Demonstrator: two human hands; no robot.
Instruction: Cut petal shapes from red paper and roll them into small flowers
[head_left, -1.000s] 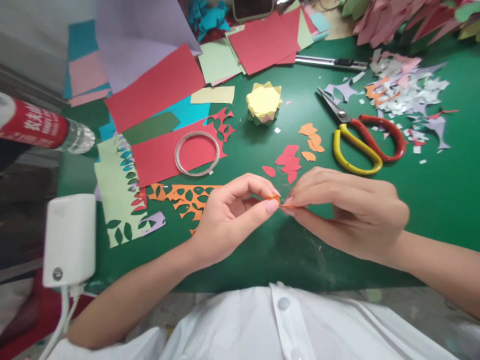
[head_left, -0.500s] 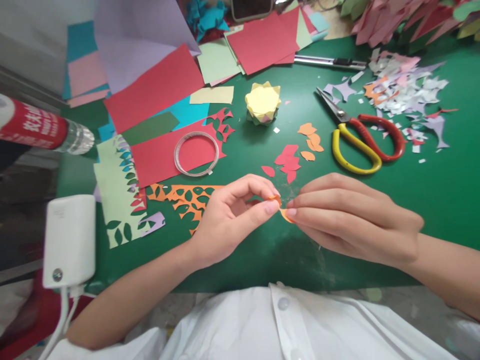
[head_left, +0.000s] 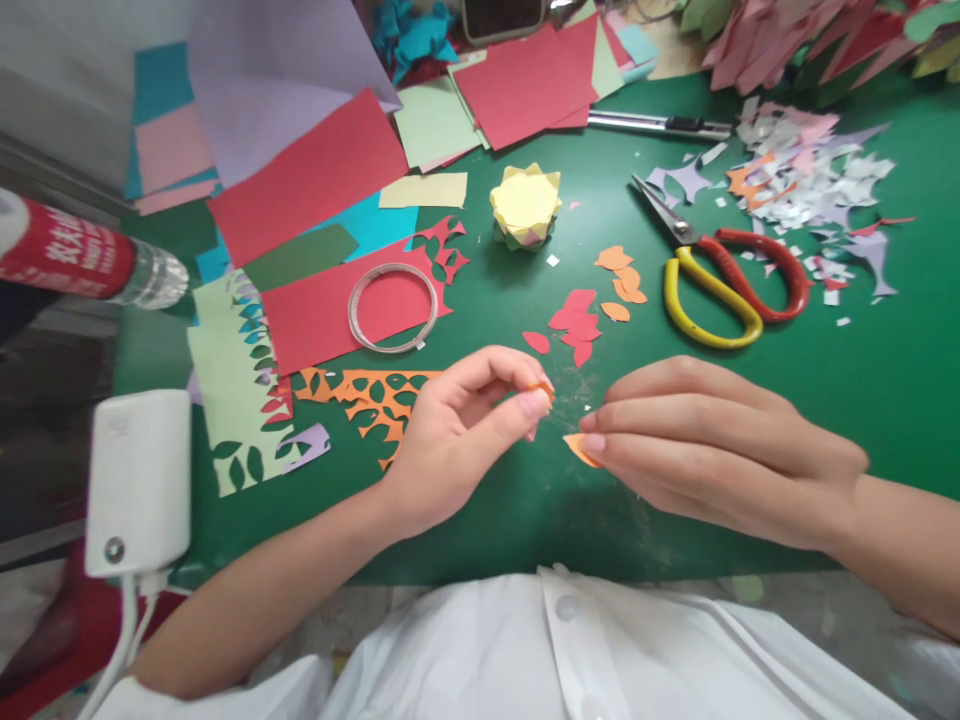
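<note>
My left hand (head_left: 469, 425) pinches a small piece of orange paper (head_left: 541, 390) between thumb and index finger; much of it is hidden by the fingertips. To its right, my right hand (head_left: 712, 450) is closed on an orange paper petal (head_left: 581, 449), whose pointed end sticks out to the left. A gap separates the two hands. Just beyond them lie several red paper petals (head_left: 577, 318) and several loose orange petals (head_left: 628, 283). Farther back stands a yellow paper flower (head_left: 526, 203) with a layered, pointed rim.
Scissors (head_left: 712, 255) with red and yellow handles lie at right, near paper scraps (head_left: 817, 165). A utility knife (head_left: 660, 124) is behind them. At left are a tape roll (head_left: 354, 308), cut-out orange paper (head_left: 382, 400), a white power bank (head_left: 139, 480) and a bottle (head_left: 82, 250).
My hands have moved apart, the right one shifting right and slightly nearer to me with the petal. The left hand has drawn slightly left with its orange piece.
</note>
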